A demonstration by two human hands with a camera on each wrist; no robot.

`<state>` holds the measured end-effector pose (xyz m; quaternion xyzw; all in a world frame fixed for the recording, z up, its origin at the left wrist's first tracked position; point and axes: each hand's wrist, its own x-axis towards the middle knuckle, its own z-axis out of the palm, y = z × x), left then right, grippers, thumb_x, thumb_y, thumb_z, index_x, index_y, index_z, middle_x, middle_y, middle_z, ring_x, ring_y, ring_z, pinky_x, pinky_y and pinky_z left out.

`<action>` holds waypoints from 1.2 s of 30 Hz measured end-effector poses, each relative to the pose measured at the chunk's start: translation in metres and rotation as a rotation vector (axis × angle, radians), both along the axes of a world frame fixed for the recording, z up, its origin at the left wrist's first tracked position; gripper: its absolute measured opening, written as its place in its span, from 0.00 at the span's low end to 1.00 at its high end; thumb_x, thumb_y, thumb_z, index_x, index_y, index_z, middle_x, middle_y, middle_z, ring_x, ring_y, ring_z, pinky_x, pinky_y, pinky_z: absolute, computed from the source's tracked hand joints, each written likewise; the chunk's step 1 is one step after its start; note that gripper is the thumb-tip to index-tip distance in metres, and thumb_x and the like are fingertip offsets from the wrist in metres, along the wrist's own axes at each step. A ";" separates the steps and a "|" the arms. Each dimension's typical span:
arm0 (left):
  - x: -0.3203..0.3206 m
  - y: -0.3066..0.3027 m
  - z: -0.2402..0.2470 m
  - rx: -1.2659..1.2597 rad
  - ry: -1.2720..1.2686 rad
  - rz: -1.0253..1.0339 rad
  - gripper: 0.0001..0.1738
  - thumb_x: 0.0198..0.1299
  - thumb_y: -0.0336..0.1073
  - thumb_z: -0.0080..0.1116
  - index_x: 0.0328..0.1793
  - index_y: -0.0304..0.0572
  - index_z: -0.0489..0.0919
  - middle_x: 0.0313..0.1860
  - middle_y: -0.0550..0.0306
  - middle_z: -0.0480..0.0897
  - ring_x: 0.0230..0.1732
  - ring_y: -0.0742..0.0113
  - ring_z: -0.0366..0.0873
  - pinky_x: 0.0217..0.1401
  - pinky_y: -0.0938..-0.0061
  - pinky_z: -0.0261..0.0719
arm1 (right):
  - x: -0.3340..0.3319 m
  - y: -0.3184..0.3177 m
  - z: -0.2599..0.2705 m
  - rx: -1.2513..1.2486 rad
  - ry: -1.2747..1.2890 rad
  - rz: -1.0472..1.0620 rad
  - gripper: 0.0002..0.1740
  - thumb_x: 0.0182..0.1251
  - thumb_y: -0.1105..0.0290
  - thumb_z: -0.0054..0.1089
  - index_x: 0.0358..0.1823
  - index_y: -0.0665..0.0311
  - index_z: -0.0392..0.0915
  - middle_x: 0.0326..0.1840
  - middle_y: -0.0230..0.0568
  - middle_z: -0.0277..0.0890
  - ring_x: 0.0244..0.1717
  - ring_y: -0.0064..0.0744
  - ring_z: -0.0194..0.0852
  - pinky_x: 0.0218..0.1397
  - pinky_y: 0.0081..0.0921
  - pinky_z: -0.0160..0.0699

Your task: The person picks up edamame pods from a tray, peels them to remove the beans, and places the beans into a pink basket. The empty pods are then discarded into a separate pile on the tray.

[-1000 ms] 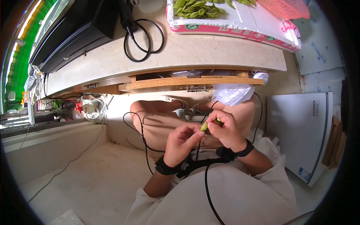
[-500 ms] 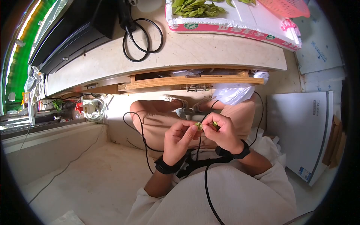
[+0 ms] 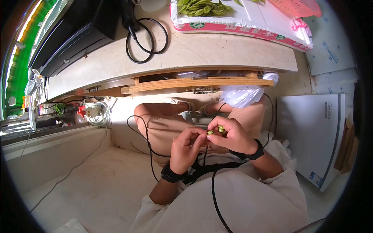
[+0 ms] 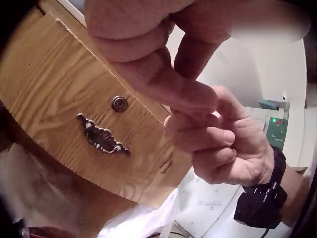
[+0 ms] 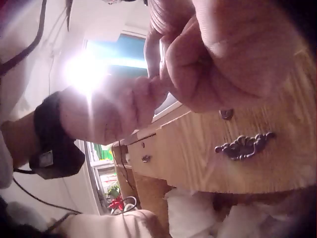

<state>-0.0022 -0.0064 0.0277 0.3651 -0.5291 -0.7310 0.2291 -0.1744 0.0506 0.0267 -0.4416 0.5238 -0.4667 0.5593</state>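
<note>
In the head view a small green pod is pinched between the fingertips of both hands, above the lap. The left hand grips it from the left with thumb and forefinger. From the right, the right hand pinches the same pod, and more green pieces show within its curled fingers. Both wrist views show the fingertips meeting, but the pod is hidden there behind the fingers. A heap of green pods lies in the foam box on the counter.
An ajar wooden drawer stands beyond the knees, with a white plastic bag below its right end. Black cables loop over the lap. On the counter sit a black machine and a pink basket. A white cabinet stands at right.
The pod between the fingertips has turned and shows less of its length. The right hand has shifted slightly, with more green showing in its fingers. The left hand has moved little.
</note>
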 end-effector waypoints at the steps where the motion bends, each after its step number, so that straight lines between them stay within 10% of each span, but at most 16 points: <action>1: -0.001 0.001 0.001 0.000 0.000 0.000 0.07 0.65 0.27 0.53 0.45 0.28 0.72 0.36 0.52 0.81 0.36 0.71 0.81 0.41 0.78 0.81 | 0.001 0.001 -0.002 0.000 0.000 0.000 0.07 0.61 0.74 0.60 0.39 0.66 0.73 0.25 0.22 0.64 0.25 0.09 0.57 0.27 0.10 0.58; 4: -0.003 0.002 0.005 -0.076 -0.100 0.000 0.07 0.65 0.27 0.52 0.44 0.28 0.72 0.36 0.51 0.82 0.35 0.71 0.81 0.39 0.79 0.81 | 0.005 0.004 -0.008 -0.157 0.199 -0.115 0.05 0.64 0.74 0.54 0.39 0.66 0.72 0.24 0.22 0.64 0.22 0.10 0.55 0.24 0.11 0.55; 10: -0.002 -0.001 0.010 -0.006 -0.045 0.050 0.06 0.65 0.26 0.51 0.44 0.28 0.72 0.35 0.50 0.82 0.34 0.72 0.81 0.36 0.80 0.81 | -0.005 0.010 -0.007 0.303 -0.762 -0.134 0.04 0.66 0.73 0.52 0.40 0.64 0.73 0.29 0.22 0.68 0.23 0.06 0.56 0.22 0.08 0.53; 18: 0.000 0.003 0.006 -0.037 -0.010 -0.011 0.06 0.64 0.25 0.53 0.45 0.31 0.73 0.35 0.53 0.82 0.33 0.74 0.81 0.36 0.81 0.81 | -0.020 -0.008 0.018 0.104 -0.109 0.123 0.08 0.66 0.70 0.57 0.40 0.68 0.77 0.36 0.30 0.77 0.38 0.14 0.71 0.43 0.15 0.72; 25: 0.000 -0.002 0.021 0.144 0.205 -0.026 0.08 0.66 0.25 0.48 0.50 0.31 0.68 0.38 0.47 0.81 0.35 0.66 0.82 0.36 0.77 0.82 | -0.036 -0.031 0.056 -0.021 0.344 0.345 0.10 0.67 0.66 0.56 0.37 0.66 0.77 0.30 0.38 0.78 0.31 0.27 0.73 0.37 0.24 0.71; 31: -0.013 -0.006 0.018 0.229 0.522 0.027 0.11 0.66 0.35 0.53 0.47 0.35 0.69 0.37 0.46 0.79 0.40 0.61 0.79 0.39 0.69 0.79 | -0.040 -0.049 0.081 -0.163 0.256 0.237 0.10 0.68 0.67 0.54 0.39 0.69 0.76 0.30 0.36 0.78 0.31 0.20 0.73 0.35 0.20 0.73; 36: -0.021 -0.010 -0.019 0.483 0.486 0.089 0.08 0.68 0.36 0.47 0.47 0.40 0.71 0.38 0.52 0.79 0.37 0.65 0.79 0.39 0.73 0.79 | -0.021 -0.024 0.031 0.238 -0.247 -0.069 0.12 0.72 0.66 0.47 0.43 0.69 0.75 0.24 0.27 0.68 0.22 0.13 0.62 0.24 0.12 0.61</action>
